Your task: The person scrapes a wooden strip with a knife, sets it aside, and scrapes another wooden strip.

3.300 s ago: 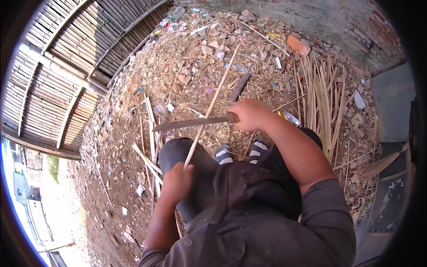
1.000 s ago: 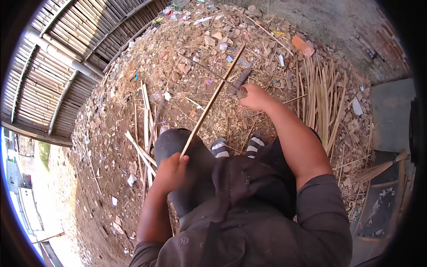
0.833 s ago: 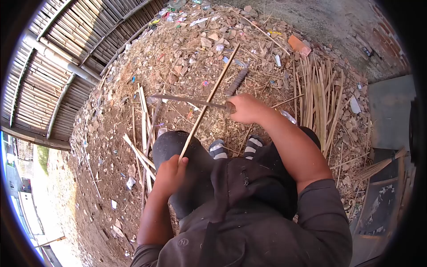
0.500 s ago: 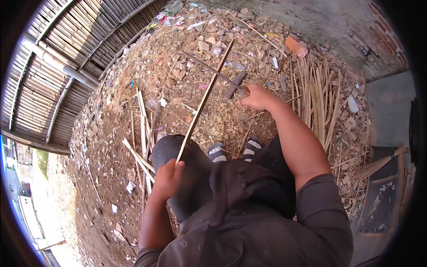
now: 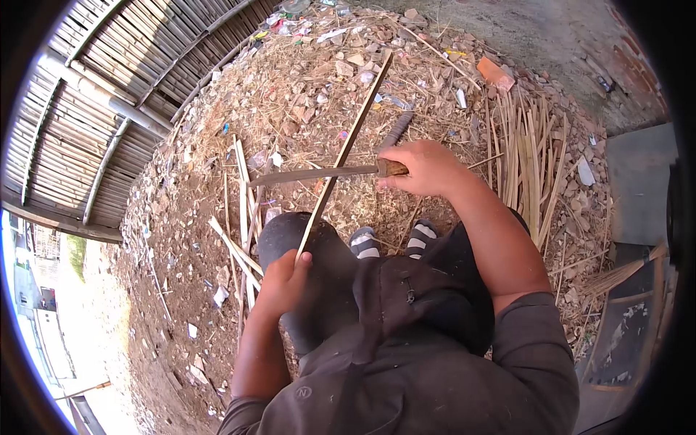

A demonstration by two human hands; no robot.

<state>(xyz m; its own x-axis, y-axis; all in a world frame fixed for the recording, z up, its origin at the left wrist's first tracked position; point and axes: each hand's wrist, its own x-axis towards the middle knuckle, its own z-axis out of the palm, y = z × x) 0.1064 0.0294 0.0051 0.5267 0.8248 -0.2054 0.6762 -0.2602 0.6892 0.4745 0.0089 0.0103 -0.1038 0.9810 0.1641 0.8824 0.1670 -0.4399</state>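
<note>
My left hand is closed on the lower end of a long, thin wooden strip beside my knee. The strip slants up and to the right, with a pale edge and a darker face. In my right hand is the wooden handle of a long-bladed knife, its fingers wrapped round it. The blade points left and crosses the strip near its middle. Just beyond my right hand, a dark ridged rod lies on the ground.
Split strips lie in a pile at the right, more sticks at the left. An orange brick piece rests near the wall. A bamboo fence stands at the left, grey panels at the right.
The knife has swung from pointing up and left to nearly level across the strip, with my right hand lower. My left hand keeps its hold; the strip's face has turned since the earliest frame.
</note>
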